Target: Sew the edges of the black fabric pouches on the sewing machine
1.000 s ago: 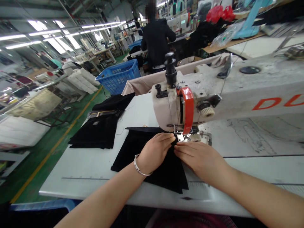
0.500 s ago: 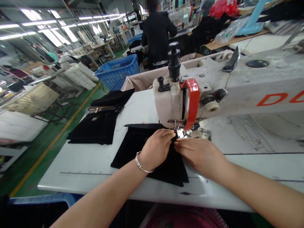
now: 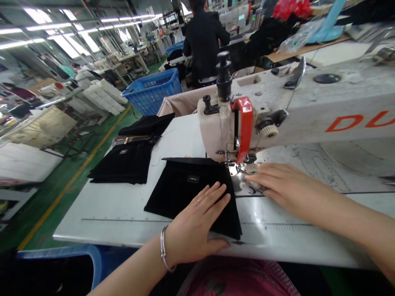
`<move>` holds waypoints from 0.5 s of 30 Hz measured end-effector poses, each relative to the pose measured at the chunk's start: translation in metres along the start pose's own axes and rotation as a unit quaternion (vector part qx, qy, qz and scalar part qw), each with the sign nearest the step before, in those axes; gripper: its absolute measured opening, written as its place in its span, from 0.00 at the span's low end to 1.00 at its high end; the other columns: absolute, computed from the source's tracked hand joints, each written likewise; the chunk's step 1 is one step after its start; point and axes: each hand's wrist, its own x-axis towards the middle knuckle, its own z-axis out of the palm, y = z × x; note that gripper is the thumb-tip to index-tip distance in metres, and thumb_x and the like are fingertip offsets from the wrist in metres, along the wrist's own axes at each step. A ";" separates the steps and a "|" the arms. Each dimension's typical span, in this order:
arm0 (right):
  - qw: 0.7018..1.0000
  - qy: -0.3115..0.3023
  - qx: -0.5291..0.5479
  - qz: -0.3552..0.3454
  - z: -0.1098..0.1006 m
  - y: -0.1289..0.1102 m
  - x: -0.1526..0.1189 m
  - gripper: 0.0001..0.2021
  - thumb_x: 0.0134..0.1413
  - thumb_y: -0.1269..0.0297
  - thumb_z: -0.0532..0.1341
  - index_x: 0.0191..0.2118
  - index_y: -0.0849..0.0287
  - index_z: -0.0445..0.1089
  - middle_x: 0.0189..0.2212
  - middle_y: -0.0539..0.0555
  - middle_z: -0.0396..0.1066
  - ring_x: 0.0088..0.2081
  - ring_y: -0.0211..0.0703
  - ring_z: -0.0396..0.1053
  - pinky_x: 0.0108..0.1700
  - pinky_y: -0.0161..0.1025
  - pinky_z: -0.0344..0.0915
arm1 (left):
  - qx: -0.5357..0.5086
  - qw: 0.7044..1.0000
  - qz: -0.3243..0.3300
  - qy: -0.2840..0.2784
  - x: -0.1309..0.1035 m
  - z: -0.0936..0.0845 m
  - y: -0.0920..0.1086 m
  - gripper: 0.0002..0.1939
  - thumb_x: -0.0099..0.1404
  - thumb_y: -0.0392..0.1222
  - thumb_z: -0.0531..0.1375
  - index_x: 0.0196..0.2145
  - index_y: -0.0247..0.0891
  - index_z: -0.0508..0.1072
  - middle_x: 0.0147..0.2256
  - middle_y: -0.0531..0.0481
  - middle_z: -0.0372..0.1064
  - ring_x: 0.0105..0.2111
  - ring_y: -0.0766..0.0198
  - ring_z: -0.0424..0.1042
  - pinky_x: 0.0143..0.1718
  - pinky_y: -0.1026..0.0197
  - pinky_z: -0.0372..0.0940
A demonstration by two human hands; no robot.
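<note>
My left hand (image 3: 197, 224) lies with its fingers spread on a black fabric piece (image 3: 182, 193), pressing it against the table. A small label (image 3: 193, 179) is on that fabric, and its upper right edge sits beside the presser foot (image 3: 233, 169) of the sewing machine (image 3: 216, 131). To the right of the foot, my right hand (image 3: 277, 181) has its fingers around a small metal guide (image 3: 251, 168) on the machine bed. Its fingertips partly hide the guide. A ring and a silver bracelet (image 3: 163, 248) are on my left hand and wrist.
Stacked black pieces with a zipper (image 3: 123, 162) lie on the table's left part. A blue basket (image 3: 154, 92) stands behind the table, and a blue bin (image 3: 95, 259) sits below its front left edge. A person in black (image 3: 202, 45) works beyond the machine.
My left hand has moved down from the fabric edge by the foot and spread flat, uncovering the label. My right hand has left the fabric and shifted right to the metal guide.
</note>
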 end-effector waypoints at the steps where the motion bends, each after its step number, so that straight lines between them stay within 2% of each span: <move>1: 1.000 0.011 -0.017 0.021 0.003 0.001 0.006 0.16 0.57 0.71 0.58 0.51 0.56 0.69 0.50 0.56 0.69 0.52 0.52 0.64 0.53 0.53 0.63 | 0.002 1.000 0.002 0.014 -0.006 0.005 0.003 0.37 0.61 0.41 0.60 0.65 0.35 0.52 0.65 0.39 0.48 0.67 0.51 0.45 0.65 0.42 0.49; 3: 0.996 0.041 -0.057 0.063 0.009 -0.003 0.020 0.08 0.58 0.67 0.60 0.43 0.62 0.70 0.43 0.60 0.69 0.47 0.53 0.65 0.48 0.51 0.64 | -0.009 0.998 0.003 0.056 -0.012 0.014 0.006 0.30 0.61 0.29 0.53 0.62 0.34 0.57 0.63 0.41 0.55 0.65 0.57 0.51 0.65 0.45 0.51; 4: 0.993 0.052 -0.075 0.074 0.011 -0.007 0.025 0.06 0.59 0.67 0.59 0.40 0.63 0.71 0.39 0.60 0.69 0.45 0.53 0.65 0.46 0.50 0.64 | -0.023 0.997 0.000 0.079 -0.014 0.019 0.006 0.29 0.60 0.26 0.51 0.60 0.33 0.59 0.61 0.42 0.58 0.64 0.59 0.53 0.65 0.47 0.52; 6: 0.993 0.060 -0.074 0.063 0.012 -0.019 0.028 0.07 0.61 0.66 0.57 0.35 0.62 0.70 0.35 0.58 0.67 0.42 0.51 0.64 0.44 0.48 0.63 | -0.058 0.990 -0.015 0.127 -0.015 0.026 0.005 0.26 0.61 0.26 0.51 0.57 0.33 0.63 0.59 0.42 0.61 0.62 0.59 0.57 0.65 0.48 0.53; 9: 0.998 0.040 0.038 0.015 0.010 -0.043 0.007 0.11 0.61 0.59 0.58 0.32 0.59 0.71 0.34 0.55 0.67 0.39 0.47 0.63 0.44 0.46 0.61 | -0.106 0.977 -0.061 0.175 -0.015 0.030 0.004 0.20 0.65 0.29 0.53 0.54 0.36 0.68 0.56 0.46 0.66 0.59 0.60 0.61 0.65 0.51 0.55; 12: 0.988 0.023 0.155 0.017 0.013 -0.067 -0.022 0.11 0.58 0.55 0.62 0.39 0.57 0.72 0.38 0.54 0.67 0.40 0.45 0.63 0.44 0.45 0.60 | -0.131 0.964 -0.115 0.200 -0.015 0.031 0.005 0.17 0.69 0.30 0.52 0.53 0.39 0.68 0.54 0.48 0.68 0.58 0.62 0.63 0.62 0.55 0.59; 15: 0.982 0.042 0.183 0.038 0.021 -0.082 -0.036 0.13 0.57 0.59 0.63 0.47 0.55 0.70 0.40 0.53 0.67 0.41 0.44 0.63 0.44 0.45 0.60 | -0.127 0.963 -0.119 0.206 -0.016 0.031 0.007 0.17 0.69 0.31 0.52 0.53 0.38 0.68 0.54 0.48 0.68 0.58 0.62 0.63 0.61 0.55 0.59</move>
